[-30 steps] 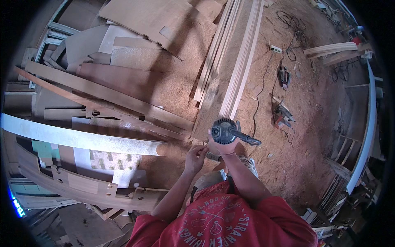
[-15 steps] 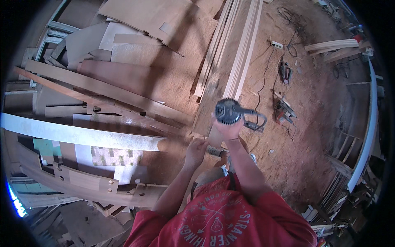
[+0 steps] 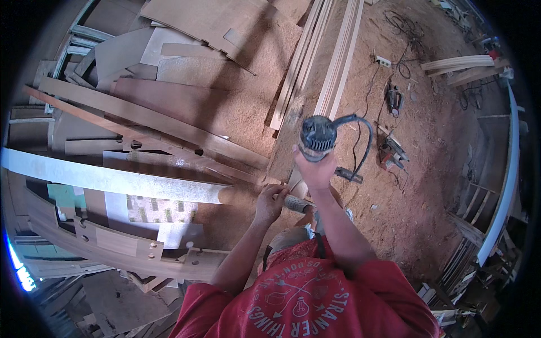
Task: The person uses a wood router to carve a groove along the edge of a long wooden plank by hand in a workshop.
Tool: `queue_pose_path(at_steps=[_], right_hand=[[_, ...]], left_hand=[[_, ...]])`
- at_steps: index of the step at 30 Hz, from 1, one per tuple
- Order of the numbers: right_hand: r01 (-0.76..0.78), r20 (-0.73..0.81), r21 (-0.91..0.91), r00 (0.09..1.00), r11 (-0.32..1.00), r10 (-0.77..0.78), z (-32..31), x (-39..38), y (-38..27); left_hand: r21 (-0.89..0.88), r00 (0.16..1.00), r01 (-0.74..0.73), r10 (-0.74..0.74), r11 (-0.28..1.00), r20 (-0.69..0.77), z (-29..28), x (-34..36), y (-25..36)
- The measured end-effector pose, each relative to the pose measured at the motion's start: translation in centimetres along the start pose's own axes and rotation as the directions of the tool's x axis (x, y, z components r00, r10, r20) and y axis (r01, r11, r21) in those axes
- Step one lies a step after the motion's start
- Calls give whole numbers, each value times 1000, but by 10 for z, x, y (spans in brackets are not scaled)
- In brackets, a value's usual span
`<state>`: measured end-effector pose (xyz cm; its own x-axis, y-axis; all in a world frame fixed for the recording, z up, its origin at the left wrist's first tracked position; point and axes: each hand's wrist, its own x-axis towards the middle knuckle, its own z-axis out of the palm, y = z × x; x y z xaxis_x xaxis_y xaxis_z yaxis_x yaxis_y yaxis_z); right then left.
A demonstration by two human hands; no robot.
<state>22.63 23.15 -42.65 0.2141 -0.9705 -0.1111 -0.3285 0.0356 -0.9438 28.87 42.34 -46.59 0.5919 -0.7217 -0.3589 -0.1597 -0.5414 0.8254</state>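
Note:
My right hand (image 3: 314, 169) is wrapped round a dark power tool with a vented top (image 3: 317, 135) and a looping black cord, held over the near end of long pale wood strips (image 3: 337, 73) lying on a weathered plank (image 3: 307, 84). My left hand (image 3: 270, 200) is closed, fingertips pinched at the near end of the plank, just left of the tool; what they grip is too small to make out. A small pale piece of wood (image 3: 298, 183) shows below the tool between my hands.
Boards and cut panels (image 3: 169, 129) cover the left, with a long white curved strip (image 3: 112, 174). On the sawdust-strewn floor at right lie a power strip (image 3: 382, 62), cords and two more power tools (image 3: 394, 101), (image 3: 391, 152). Bundled wood strips (image 3: 456, 63) rest at upper right.
My right hand has lifted the tool upward and tilted it, so its vents and looping cord show more. My left hand has moved slightly up, still pinched at the plank's end.

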Motion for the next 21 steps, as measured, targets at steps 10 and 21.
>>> queue_pose_path(at_steps=[10,21], right_hand=[[200,3,29,980,979,-200,12,-31,56],[173,21,184,983,968,-180,21,-32,95]], left_hand=[[47,1000,-18,18,999,8,0,1,2],[42,998,62,-62,997,11,1,1,7]])
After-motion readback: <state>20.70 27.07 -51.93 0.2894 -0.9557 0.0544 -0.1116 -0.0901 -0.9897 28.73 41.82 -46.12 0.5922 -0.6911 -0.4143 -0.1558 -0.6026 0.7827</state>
